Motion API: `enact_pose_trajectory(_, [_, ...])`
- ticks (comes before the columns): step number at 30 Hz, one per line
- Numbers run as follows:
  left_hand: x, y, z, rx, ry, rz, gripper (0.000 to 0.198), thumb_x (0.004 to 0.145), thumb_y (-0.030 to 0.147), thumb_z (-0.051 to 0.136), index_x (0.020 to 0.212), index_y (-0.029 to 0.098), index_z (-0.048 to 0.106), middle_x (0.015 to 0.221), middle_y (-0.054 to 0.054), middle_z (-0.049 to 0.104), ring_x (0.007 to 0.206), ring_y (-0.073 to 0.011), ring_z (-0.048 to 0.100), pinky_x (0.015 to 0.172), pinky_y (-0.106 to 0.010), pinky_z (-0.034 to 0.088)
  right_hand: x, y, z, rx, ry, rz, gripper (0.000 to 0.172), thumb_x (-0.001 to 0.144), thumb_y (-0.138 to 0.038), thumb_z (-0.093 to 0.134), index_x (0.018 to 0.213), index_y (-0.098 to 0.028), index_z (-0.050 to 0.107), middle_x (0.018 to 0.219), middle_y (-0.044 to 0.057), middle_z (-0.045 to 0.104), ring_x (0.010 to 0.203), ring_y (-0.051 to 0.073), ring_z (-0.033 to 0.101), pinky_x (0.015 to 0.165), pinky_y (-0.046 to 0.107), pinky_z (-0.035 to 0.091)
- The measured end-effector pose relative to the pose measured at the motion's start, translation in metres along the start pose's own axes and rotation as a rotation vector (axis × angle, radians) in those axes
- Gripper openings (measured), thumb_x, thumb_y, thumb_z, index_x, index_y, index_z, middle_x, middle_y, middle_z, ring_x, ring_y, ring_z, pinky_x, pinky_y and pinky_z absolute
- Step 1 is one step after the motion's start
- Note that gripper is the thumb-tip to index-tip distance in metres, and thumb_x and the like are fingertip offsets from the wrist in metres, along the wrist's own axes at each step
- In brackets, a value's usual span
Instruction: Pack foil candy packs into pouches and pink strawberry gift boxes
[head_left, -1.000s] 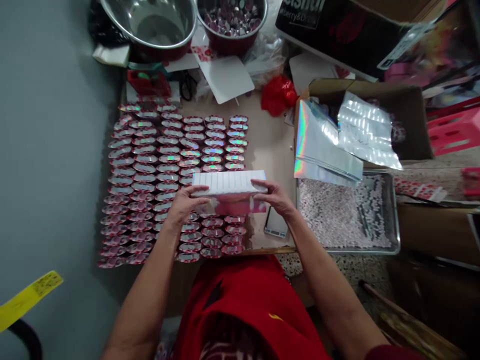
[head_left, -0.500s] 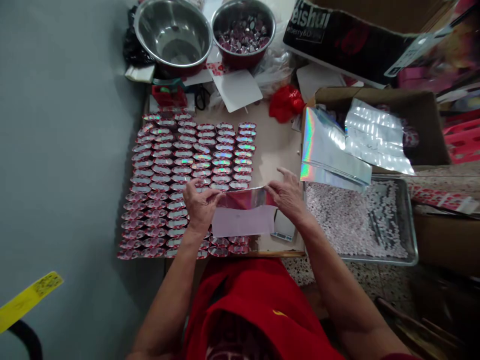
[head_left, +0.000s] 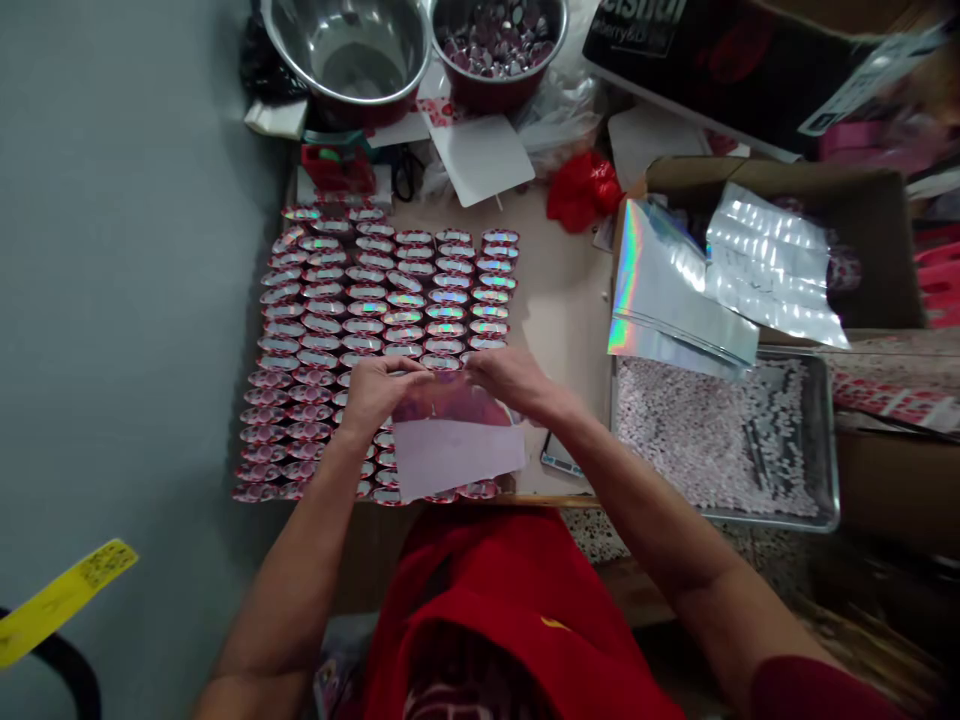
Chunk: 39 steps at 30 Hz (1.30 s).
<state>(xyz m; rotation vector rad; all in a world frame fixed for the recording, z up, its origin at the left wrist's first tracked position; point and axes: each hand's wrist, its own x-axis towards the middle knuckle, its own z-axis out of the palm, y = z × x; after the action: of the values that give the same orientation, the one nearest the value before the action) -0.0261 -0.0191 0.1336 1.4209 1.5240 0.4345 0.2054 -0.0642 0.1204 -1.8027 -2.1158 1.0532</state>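
A shiny, pinkish foil pouch (head_left: 457,455) with a pale lower panel hangs between my two hands over the front of the table. At its upper left edge, the thumb and fingers of my left hand (head_left: 373,398) pinch it. My right hand (head_left: 517,383) has its fingers closed along the same upper edge, right of the middle. Under and behind the pouch stand rows of small, filled, red-edged packets (head_left: 322,325), their oval tops facing up. A small scale (head_left: 561,456) lies partly hidden behind my right forearm.
To the right, a metal tray (head_left: 831,450) holds small pale pieces. Silver holographic pouches (head_left: 675,290) lie over a cardboard box (head_left: 877,240) behind it. Two steel bowls, one plain (head_left: 360,99) and one with pink pieces (head_left: 499,95), stand at the back, near a red plastic bag (head_left: 583,190).
My right hand has slid left along the pouch's upper edge, closer to my left hand. Both hands and the pouch have shifted slightly left, and the camera view has moved a little.
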Motion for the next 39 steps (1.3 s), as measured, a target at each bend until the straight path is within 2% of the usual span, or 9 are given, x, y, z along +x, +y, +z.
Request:
enact_pose_trajectory(4, [0.004, -0.022, 0.002, -0.187, 0.024, -0.133, 0.034, 0.053, 0.043, 0.095, 0.067, 0.018, 0.078, 0.069, -0.005, 0.074, 0.058, -0.0167, 0.06, 0.059, -0.03, 0.045, -0.007, 0.012, 0.001, 0.047, 0.04, 0.053, 0.019, 0.099, -0.028, 0.068, 0.087, -0.025, 0.082, 0.085, 0.006, 0.076, 0.076, 0.02, 0.06, 0.063, 0.031, 0.028])
enact_pose_trajectory(8, [0.009, -0.046, 0.005, -0.302, 0.115, -0.234, 0.042, 0.049, 0.048, 0.095, 0.071, 0.017, 0.077, 0.064, -0.003, 0.07, 0.054, -0.0146, 0.057, 0.056, -0.028, 0.042, -0.005, 0.035, 0.008, 0.138, 0.019, 0.055, 0.011, 0.091, -0.032, 0.078, 0.083, -0.027, 0.083, 0.078, 0.005, 0.074, 0.072, 0.019, 0.061, 0.063, 0.031, 0.031])
enact_pose_trajectory(12, [0.014, -0.06, 0.004, -0.379, 0.012, -0.257, 0.051, 0.047, 0.054, 0.096, 0.077, 0.016, 0.079, 0.07, -0.004, 0.073, 0.062, -0.015, 0.06, 0.061, -0.027, 0.045, -0.007, 0.068, 0.018, 0.17, -0.095, 0.145, 0.012, 0.09, -0.031, 0.079, 0.079, -0.026, 0.079, 0.073, 0.003, 0.071, 0.064, 0.017, 0.056, 0.062, 0.03, 0.03])
enact_pose_trajectory(15, [0.02, -0.065, 0.003, -0.393, 0.012, -0.248, 0.055, 0.048, 0.059, 0.095, 0.077, 0.016, 0.079, 0.071, -0.004, 0.073, 0.063, -0.0142, 0.059, 0.061, -0.026, 0.043, -0.001, 0.079, 0.024, 0.16, -0.046, 0.122, 0.017, 0.093, -0.027, 0.074, 0.076, -0.023, 0.072, 0.074, 0.004, 0.069, 0.065, 0.016, 0.052, 0.062, 0.029, 0.03])
enact_pose_trajectory(18, [0.025, -0.069, -0.003, -0.398, 0.087, -0.219, 0.054, 0.051, 0.06, 0.094, 0.078, 0.016, 0.079, 0.072, -0.003, 0.074, 0.064, -0.0141, 0.06, 0.062, -0.025, 0.044, 0.008, 0.078, 0.023, 0.3, -0.014, 0.061, 0.012, 0.093, -0.029, 0.071, 0.083, -0.022, 0.071, 0.08, 0.002, 0.069, 0.069, 0.016, 0.053, 0.065, 0.027, 0.034])
enact_pose_trajectory(23, [0.024, -0.081, -0.015, -0.402, 0.206, -0.182, 0.045, 0.058, 0.053, 0.092, 0.083, 0.017, 0.082, 0.079, -0.005, 0.078, 0.069, -0.0162, 0.064, 0.065, -0.027, 0.049, 0.013, 0.071, 0.025, 0.517, 0.009, 0.129, 0.018, 0.087, -0.038, 0.074, 0.086, -0.021, 0.074, 0.072, -0.001, 0.067, 0.067, 0.016, 0.054, 0.065, 0.028, 0.038])
enact_pose_trajectory(28, [0.017, -0.095, -0.021, -0.366, 0.222, -0.25, 0.043, 0.057, 0.051, 0.094, 0.08, 0.017, 0.082, 0.076, -0.005, 0.077, 0.065, -0.0165, 0.063, 0.06, -0.027, 0.047, 0.019, 0.073, 0.039, 0.658, 0.122, 0.2, 0.021, 0.079, -0.041, 0.077, 0.077, -0.02, 0.078, 0.073, 0.003, 0.074, 0.069, 0.017, 0.061, 0.067, 0.029, 0.044])
enact_pose_trajectory(33, [0.011, -0.108, -0.026, -0.339, 0.283, -0.245, 0.043, 0.054, 0.051, 0.096, 0.074, 0.016, 0.079, 0.077, -0.005, 0.076, 0.068, -0.0163, 0.064, 0.066, -0.028, 0.05, 0.032, 0.081, 0.035, 0.789, -0.038, 0.28, 0.034, 0.068, -0.049, 0.087, 0.08, -0.017, 0.081, 0.063, 0.002, 0.069, 0.056, 0.014, 0.054, 0.055, 0.028, 0.042])
enact_pose_trajectory(39, [0.003, -0.122, -0.029, -0.489, 0.318, -0.333, 0.049, 0.053, 0.052, 0.096, 0.081, 0.016, 0.077, 0.077, -0.003, 0.074, 0.066, -0.0148, 0.064, 0.063, -0.026, 0.05, 0.038, 0.062, 0.028, 0.769, -0.108, 0.105, 0.039, 0.072, -0.045, 0.089, 0.1, -0.019, 0.083, 0.077, 0.001, 0.07, 0.065, 0.013, 0.055, 0.06, 0.027, 0.043])
